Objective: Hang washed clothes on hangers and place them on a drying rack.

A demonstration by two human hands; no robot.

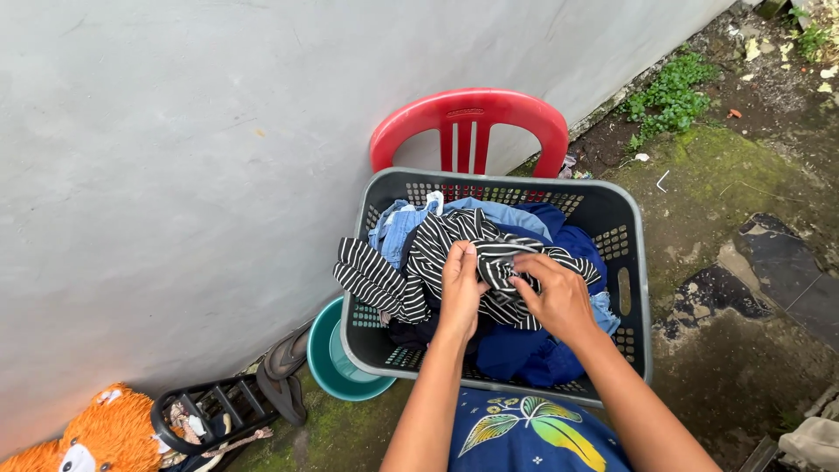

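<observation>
One grey plastic laundry basket (631, 262), rectangular with rounded corners and perforated walls, rests on the seat of one red plastic chair (468, 122) with a curved, slotted back. The basket is heaped with soft, crumpled cloth.

On top lies one black-and-white striped garment (411, 262), thin knit, bunched in folds; one part hangs over the basket's left rim. Left hand (461, 287): fingers closed, pinching a fold of the striped garment near the middle of the heap. Right hand (559, 293): fingers curled, gripping the same garment just beside the left hand. The two hands are nearly touching.

Under and around the striped garment: light blue cloth (398, 225) at the back left, dark blue cloth (524, 354) at the front and right. Exact count of pieces cannot be told.

One teal round plastic basin (328, 358) sits on the ground, partly under the basket's left front corner. Left of it, two dark sandals (284, 371) lean on one black slatted rack (210, 411). One orange plush toy (96, 433), fuzzy, lies at the lower left. A smooth grey wall (175, 175) stands behind. The ground (725, 175) is rough concrete with moss and small green weeds.
</observation>
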